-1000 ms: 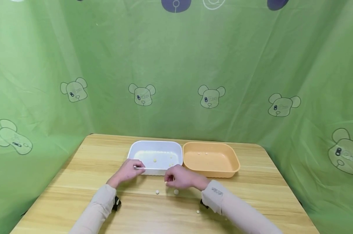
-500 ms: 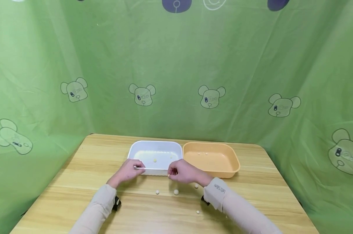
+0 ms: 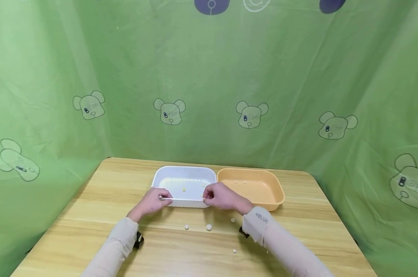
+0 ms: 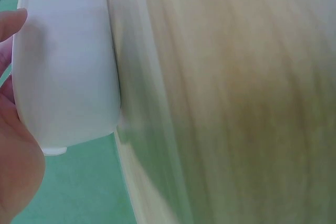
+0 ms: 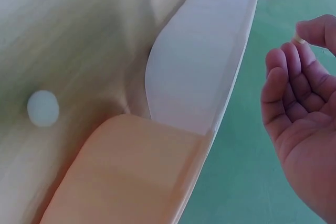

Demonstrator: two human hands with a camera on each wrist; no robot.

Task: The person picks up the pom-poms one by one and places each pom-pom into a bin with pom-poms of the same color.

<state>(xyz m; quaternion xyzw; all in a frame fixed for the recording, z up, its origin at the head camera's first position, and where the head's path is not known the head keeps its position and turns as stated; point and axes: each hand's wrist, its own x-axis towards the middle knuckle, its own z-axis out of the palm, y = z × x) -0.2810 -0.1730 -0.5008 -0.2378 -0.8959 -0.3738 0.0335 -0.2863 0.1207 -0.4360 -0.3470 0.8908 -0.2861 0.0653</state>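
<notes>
My left hand [image 3: 155, 200] grips the near rim of a white plastic bin [image 3: 164, 169], its thumb outside the wall and its fingers inside. My right hand [image 3: 222, 195] is over that bin's near right corner. Between thumb and fingertips it pinches a tiny pale yellowish ball [image 5: 298, 39], seen in the right wrist view. Inside the white bin, a yellow ball [image 3: 184, 189] lies near the middle and a smaller one [image 3: 203, 186] lies farther right. My right hand hides the corner beneath it.
An orange bin [image 3: 278, 192] with two small pale balls [image 3: 244, 182] stands against the white one. Several white balls lie on the wooden table [image 3: 181, 254] in front, the largest [image 3: 209, 227] near the middle. A green curtain [image 3: 209, 142] surrounds the table.
My right hand, pinching the small ball, has moved from in front of the white bin up and forward over its rim, uncovering a white ball on the table. My left hand stays put.
</notes>
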